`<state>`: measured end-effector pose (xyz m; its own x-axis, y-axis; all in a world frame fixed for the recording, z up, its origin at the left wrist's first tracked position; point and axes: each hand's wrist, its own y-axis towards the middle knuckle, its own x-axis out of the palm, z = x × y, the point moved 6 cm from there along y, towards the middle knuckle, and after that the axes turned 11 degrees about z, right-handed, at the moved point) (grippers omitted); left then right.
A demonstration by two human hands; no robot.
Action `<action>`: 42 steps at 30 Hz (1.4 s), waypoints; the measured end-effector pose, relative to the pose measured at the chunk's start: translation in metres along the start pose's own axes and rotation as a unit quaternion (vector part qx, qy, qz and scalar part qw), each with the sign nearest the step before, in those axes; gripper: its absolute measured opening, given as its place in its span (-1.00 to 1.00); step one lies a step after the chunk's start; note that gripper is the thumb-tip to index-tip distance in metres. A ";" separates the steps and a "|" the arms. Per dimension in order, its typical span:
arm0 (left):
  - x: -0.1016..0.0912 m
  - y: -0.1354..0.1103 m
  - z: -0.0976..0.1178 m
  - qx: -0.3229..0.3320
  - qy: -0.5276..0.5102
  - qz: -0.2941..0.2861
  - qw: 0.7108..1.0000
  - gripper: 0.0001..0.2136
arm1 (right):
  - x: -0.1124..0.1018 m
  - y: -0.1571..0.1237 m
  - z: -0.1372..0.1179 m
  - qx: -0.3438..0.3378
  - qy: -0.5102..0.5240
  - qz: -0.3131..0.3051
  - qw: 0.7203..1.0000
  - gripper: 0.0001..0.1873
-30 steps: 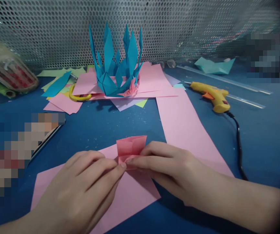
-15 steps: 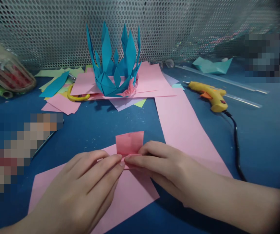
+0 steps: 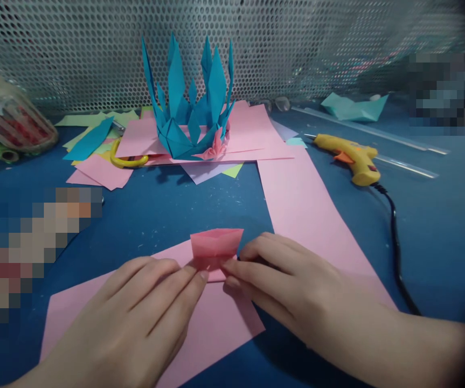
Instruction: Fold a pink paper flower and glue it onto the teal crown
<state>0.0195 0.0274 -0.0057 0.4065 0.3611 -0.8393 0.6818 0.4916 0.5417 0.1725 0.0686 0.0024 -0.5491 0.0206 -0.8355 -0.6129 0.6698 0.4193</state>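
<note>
A small folded piece of dark pink paper lies on a pale pink sheet on the blue table. My left hand has its fingers together, the fingertips pinching the near left edge of the folded piece. From the right, my right hand grips the same piece with its fingers closed on the paper's right side. Both hands rest low on the pink sheet.
A blue paper crown-like model stands on pink sheets at the back. A long pink strip runs toward my right arm. A yellow glue gun with black cord lies right; yellow-handled scissors lie left. A perforated metal wall closes the back.
The upright flap of the dark pink piece has been folded down, so it now looks shorter and flatter. Both hands shifted slightly nearer to me.
</note>
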 end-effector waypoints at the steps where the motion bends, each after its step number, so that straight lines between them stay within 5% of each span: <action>1: 0.001 -0.002 0.000 0.002 0.001 -0.003 1.000 -0.66 | 0.000 0.000 0.000 0.000 0.004 0.002 1.000 -0.66; 18: 0.004 -0.013 0.002 0.004 -0.026 -0.021 0.999 -0.56 | -0.002 0.003 0.010 0.042 0.078 0.049 0.995 -0.72; 27: 0.005 -0.016 0.002 0.024 0.005 -0.010 1.000 -0.60 | -0.003 0.001 0.011 0.009 0.088 0.039 0.995 -0.70; 36: 0.004 -0.010 0.004 0.010 0.004 -0.006 1.000 -0.64 | 0.000 0.007 0.015 0.082 0.114 0.070 0.988 -0.79; 42: 0.003 -0.001 0.003 0.013 -0.022 -0.044 0.999 -0.56 | -0.003 0.005 0.008 0.010 0.081 0.065 0.995 -0.76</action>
<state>0.0222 0.0262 -0.0090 0.3702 0.2829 -0.8848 0.7311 0.4989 0.4654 0.1750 0.0779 0.0041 -0.7077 -0.0108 -0.7064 -0.5209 0.6835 0.5114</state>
